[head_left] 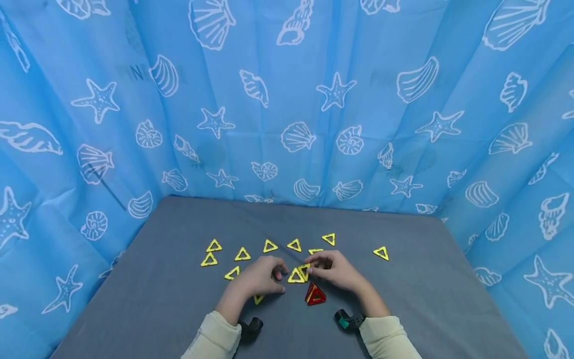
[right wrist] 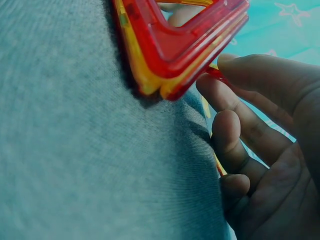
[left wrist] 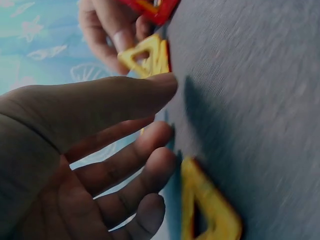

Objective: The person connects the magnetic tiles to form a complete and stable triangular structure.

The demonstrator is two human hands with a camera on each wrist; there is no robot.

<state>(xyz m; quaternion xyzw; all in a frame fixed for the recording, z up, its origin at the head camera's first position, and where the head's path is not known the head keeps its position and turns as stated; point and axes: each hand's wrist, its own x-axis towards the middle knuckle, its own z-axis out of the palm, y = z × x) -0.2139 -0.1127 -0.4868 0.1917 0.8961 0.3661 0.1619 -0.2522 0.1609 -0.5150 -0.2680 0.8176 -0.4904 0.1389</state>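
My right hand [head_left: 334,269] pinches a yellow triangular magnetic tile [head_left: 305,270] between thumb and fingers; the tile is tilted. Right beside it on the cloth lies another yellow triangular tile [head_left: 296,275]. My left hand [head_left: 260,276] hovers just left of these two, fingers loosely bent and nothing between them. In the left wrist view its thumb and fingertips are apart, with a yellow tile [left wrist: 207,205] on the cloth close below. A red and yellow piece [head_left: 316,294], made of triangular tiles joined together, stands nearer me; the right wrist view shows its red face [right wrist: 175,55] up close.
Several more yellow triangular tiles lie spread over the grey cloth [head_left: 148,299], including a pair [head_left: 209,259] at the left and a lone tile [head_left: 381,253] at the far right. A blue shell-patterned curtain [head_left: 269,124] borders the table's back and sides.
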